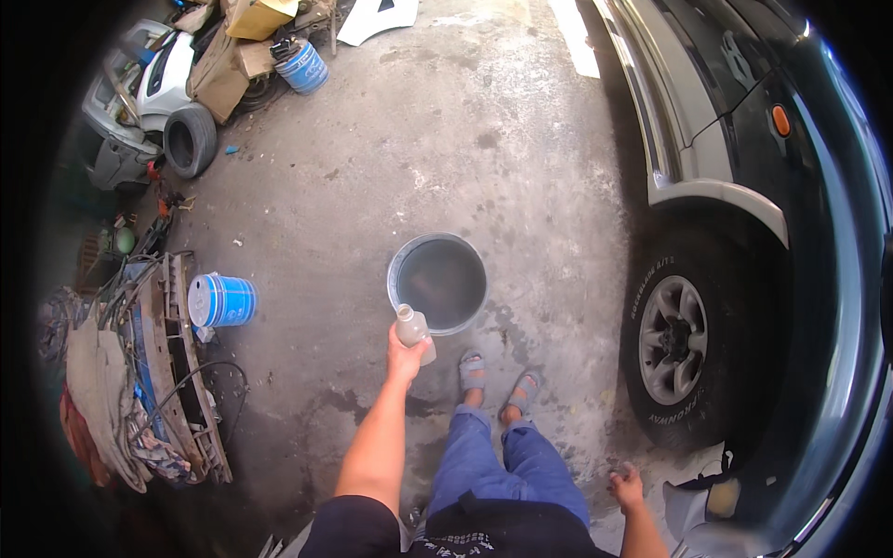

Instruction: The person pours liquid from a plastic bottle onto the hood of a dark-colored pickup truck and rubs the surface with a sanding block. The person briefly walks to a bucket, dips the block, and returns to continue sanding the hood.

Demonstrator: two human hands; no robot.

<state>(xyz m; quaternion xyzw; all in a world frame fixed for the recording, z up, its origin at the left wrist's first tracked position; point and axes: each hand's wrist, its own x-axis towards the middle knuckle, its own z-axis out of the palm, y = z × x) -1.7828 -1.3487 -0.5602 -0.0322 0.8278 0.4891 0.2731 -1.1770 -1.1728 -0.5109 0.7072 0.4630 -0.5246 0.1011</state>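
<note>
My left hand (pixel 406 357) is wrapped round a small translucent plastic bottle (pixel 412 327). The bottle's neck points toward a round bucket (pixel 393 285) on the floor in front of my feet, and its tip overlaps the near-left rim in the picture. Dark, murky liquid (pixel 441 279) stands inside the bucket. Away from these, my right hand (pixel 628 485) hangs low on the right side with its fingers loosely bent and apart, and I see nothing in it.
On the right stands a dark vehicle with a large wheel (pixel 673 340). A blue lidded pail (pixel 223 299) is at the left beside metal parts and cloths (pixel 102 391). Farther off lie a loose tyre (pixel 190 140), another blue pail (pixel 300 67) and cardboard boxes (pixel 219 74).
</note>
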